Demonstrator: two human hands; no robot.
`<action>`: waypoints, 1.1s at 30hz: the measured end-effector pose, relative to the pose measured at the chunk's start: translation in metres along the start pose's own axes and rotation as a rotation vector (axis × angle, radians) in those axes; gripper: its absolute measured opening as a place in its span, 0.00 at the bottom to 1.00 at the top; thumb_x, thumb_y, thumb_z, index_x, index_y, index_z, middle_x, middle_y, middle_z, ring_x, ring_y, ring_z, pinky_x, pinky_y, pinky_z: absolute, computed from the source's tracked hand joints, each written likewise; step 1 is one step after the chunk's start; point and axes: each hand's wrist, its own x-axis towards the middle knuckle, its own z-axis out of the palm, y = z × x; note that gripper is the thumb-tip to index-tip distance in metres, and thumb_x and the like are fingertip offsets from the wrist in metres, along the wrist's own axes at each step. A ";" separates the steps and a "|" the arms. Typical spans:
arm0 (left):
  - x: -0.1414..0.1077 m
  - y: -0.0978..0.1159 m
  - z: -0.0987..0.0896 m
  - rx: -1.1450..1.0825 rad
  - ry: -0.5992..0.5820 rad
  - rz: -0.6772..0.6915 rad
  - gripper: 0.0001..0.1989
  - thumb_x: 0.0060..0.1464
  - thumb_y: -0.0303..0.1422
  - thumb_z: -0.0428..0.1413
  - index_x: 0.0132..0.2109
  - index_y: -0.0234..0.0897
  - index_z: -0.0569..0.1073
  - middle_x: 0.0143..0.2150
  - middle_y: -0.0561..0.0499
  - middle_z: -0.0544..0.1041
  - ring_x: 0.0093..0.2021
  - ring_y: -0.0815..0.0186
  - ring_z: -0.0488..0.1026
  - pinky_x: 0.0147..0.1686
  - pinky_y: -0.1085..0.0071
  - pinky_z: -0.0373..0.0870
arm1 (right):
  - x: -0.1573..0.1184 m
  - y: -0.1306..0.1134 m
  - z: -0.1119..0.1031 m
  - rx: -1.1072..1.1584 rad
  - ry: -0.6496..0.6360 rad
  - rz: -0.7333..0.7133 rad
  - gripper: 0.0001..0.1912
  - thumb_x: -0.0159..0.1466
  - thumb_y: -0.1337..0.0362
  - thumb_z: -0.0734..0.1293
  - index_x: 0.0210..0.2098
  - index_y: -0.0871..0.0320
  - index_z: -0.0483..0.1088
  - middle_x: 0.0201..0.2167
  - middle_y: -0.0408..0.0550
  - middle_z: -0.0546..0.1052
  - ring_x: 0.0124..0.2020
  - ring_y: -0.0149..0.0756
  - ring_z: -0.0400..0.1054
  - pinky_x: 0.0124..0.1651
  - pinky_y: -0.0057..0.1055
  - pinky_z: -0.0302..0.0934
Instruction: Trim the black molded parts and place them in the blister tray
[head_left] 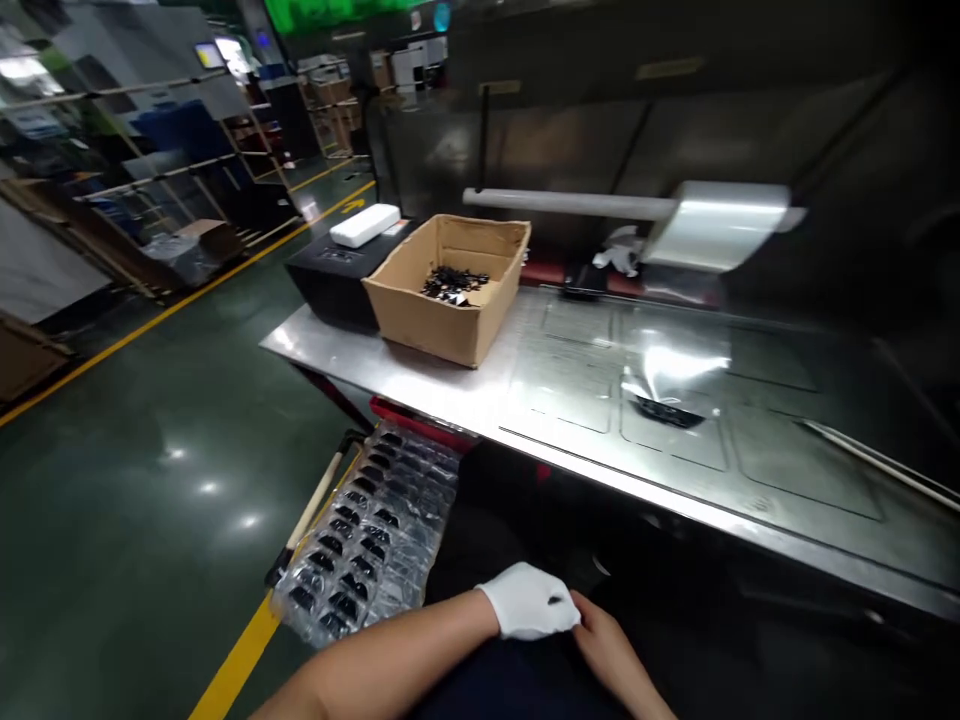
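Below table edge, right hand (pixel 611 650) half hidden

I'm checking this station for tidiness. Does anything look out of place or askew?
One thing stands out: a sheet of bagged black parts hangs off the front edge of the metal table, drooping toward the floor. The cardboard box sits upright, its black parts inside. Both hands, left hand gloved and right hand bare, are below the table.

Dim overall; right side and lower frame fall into deep shadow. Overhead lights glare on the steel counter (pixel 570 370) and spot the glossy floor (pixel 150 470). Soft blur throughout, edges bent by wide-angle distortion.
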 end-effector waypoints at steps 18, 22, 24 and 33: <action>-0.040 0.038 0.012 -0.273 0.220 0.182 0.09 0.63 0.37 0.59 0.40 0.39 0.83 0.46 0.48 0.85 0.50 0.60 0.80 0.53 0.68 0.72 | -0.043 0.010 0.003 -0.088 0.080 0.002 0.20 0.62 0.52 0.60 0.42 0.54 0.79 0.46 0.56 0.84 0.51 0.53 0.78 0.55 0.39 0.69; -0.080 0.021 -0.011 -0.430 0.492 0.054 0.16 0.68 0.39 0.52 0.44 0.40 0.83 0.44 0.50 0.85 0.46 0.65 0.80 0.52 0.73 0.71 | -0.035 0.012 0.007 -0.131 0.046 0.030 0.24 0.65 0.40 0.59 0.31 0.51 0.75 0.32 0.50 0.82 0.38 0.50 0.78 0.43 0.36 0.70; -0.101 -0.001 -0.020 -0.498 0.627 -0.087 0.19 0.70 0.41 0.48 0.44 0.37 0.81 0.40 0.49 0.84 0.39 0.66 0.79 0.47 0.71 0.72 | -0.032 0.012 0.009 -0.144 0.032 0.045 0.26 0.66 0.38 0.58 0.29 0.51 0.72 0.28 0.47 0.80 0.34 0.47 0.76 0.40 0.34 0.68; -0.139 -0.100 0.010 -0.679 0.769 -0.597 0.18 0.70 0.45 0.54 0.43 0.33 0.77 0.35 0.51 0.79 0.29 0.67 0.75 0.38 0.64 0.77 | -0.010 0.020 0.005 -0.170 -0.042 0.102 0.26 0.66 0.37 0.59 0.30 0.51 0.71 0.27 0.44 0.78 0.33 0.44 0.75 0.40 0.32 0.67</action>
